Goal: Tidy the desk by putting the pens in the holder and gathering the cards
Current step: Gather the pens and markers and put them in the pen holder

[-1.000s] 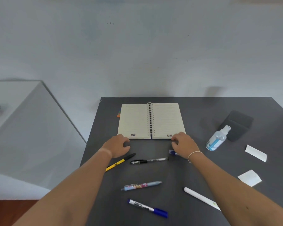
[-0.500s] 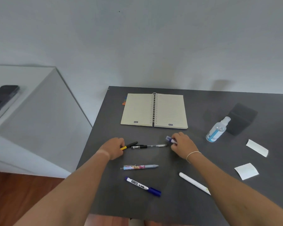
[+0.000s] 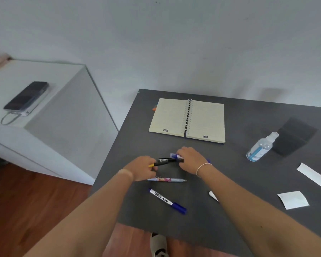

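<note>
Mid-desk (image 3: 239, 182), L hand (image 3: 142, 168) grip holds yellow pen (image 3: 157, 164), R hand (image 3: 190, 161) grip holds blue marker (image 3: 174, 156) & black pen (image 3: 167, 160); bundle could slip en route to holder (image 3: 293, 136), far right.

6 pens (image 3: 167, 200), 2 cards (image 3: 293, 199)

Soft, even daylight — no glare, only faint shadows on the wall (image 3: 174, 52) behind the table (image 3: 248, 210). The whole frame is slightly soft, the hands smeared by motion. Wide-angle bending curves the straight edges toward the borders — the table's far rim slopes.
</note>
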`<action>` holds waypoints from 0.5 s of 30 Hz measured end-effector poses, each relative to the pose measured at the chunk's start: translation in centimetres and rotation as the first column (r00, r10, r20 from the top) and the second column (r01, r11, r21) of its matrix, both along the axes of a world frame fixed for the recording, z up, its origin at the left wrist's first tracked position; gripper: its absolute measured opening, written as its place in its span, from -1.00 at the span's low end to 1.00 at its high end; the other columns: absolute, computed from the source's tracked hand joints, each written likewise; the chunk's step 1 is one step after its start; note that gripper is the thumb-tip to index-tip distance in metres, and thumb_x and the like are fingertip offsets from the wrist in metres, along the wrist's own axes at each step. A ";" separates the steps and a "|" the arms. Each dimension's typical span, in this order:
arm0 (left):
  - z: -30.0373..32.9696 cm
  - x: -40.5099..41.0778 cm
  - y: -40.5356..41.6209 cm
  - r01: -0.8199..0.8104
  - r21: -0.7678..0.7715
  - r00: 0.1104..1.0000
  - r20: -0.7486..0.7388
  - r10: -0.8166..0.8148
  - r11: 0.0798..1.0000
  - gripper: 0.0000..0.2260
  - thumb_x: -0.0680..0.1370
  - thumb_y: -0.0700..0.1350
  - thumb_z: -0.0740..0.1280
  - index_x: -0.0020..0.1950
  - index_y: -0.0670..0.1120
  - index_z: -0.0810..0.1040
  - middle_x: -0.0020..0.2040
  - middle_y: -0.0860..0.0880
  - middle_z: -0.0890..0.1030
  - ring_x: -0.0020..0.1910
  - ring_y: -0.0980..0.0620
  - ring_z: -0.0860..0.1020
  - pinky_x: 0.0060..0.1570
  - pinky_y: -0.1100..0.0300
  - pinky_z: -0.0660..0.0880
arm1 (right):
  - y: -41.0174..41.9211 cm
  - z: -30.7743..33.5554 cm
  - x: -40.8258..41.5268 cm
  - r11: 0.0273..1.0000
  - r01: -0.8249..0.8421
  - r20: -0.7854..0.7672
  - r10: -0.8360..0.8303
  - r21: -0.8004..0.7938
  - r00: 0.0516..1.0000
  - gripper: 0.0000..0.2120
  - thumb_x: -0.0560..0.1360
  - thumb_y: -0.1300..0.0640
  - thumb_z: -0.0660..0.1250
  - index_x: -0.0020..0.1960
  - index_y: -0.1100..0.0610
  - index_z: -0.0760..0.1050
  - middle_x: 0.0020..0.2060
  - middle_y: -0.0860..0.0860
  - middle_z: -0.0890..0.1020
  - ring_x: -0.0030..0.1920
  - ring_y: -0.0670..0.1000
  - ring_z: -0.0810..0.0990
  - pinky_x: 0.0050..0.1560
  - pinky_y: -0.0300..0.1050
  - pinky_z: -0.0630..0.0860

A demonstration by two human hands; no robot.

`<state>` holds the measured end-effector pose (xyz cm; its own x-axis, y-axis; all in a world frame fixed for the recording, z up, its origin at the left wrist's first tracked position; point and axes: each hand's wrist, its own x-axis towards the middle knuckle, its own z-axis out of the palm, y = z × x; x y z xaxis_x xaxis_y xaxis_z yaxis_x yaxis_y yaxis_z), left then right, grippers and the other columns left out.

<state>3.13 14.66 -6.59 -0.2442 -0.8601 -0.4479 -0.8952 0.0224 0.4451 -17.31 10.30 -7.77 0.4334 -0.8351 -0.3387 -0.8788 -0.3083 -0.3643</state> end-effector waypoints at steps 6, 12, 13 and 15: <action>-0.8 -1.1 -0.5 0.106 0.055 0.994 0.010 -0.107 0.993 -0.77 0.42 0.00 0.40 0.03 -0.04 0.59 -0.08 0.03 0.46 0.01 0.01 0.50 0.08 0.12 0.44 | -0.1 -0.3 -0.4 0.995 0.097 -0.063 -0.099 -0.039 0.993 -0.77 0.51 0.21 0.18 0.14 0.23 0.43 0.16 0.17 0.51 0.22 0.15 0.41 0.15 -0.01 0.40; -0.8 -2.3 -1.9 0.273 0.025 0.959 0.079 -0.274 0.962 -0.82 0.42 -0.09 0.34 -0.02 -0.12 0.57 0.03 -0.12 0.57 0.04 -0.09 0.53 0.06 0.07 0.47 | -1.1 1.1 -2.0 0.944 0.330 0.057 -0.331 0.021 0.942 -0.80 0.45 0.19 0.24 0.05 0.24 0.39 0.12 0.22 0.51 0.12 0.22 0.47 -0.02 -0.06 0.35; -0.9 -2.6 -2.2 0.300 0.021 0.949 0.098 -0.301 0.954 -0.82 0.41 -0.10 0.33 -0.03 -0.12 0.55 0.03 -0.13 0.56 0.04 -0.11 0.52 0.04 0.06 0.47 | -1.4 1.5 -2.3 0.931 0.364 0.092 -0.366 0.037 0.926 -0.84 0.45 0.19 0.24 0.00 0.21 0.38 0.09 0.22 0.51 0.07 0.21 0.49 -0.07 -0.08 0.32; -1.0 -3.1 -2.9 0.346 0.018 0.928 0.137 -0.345 0.938 -0.80 0.39 -0.11 0.32 -0.02 -0.12 0.54 0.04 -0.14 0.55 0.04 -0.14 0.52 0.02 0.07 0.47 | -2.0 2.7 -2.8 0.902 0.426 0.162 -0.431 0.061 0.888 -0.88 0.45 0.20 0.23 -0.10 0.19 0.29 -0.02 0.21 0.50 -0.07 0.16 0.45 -0.12 -0.12 0.29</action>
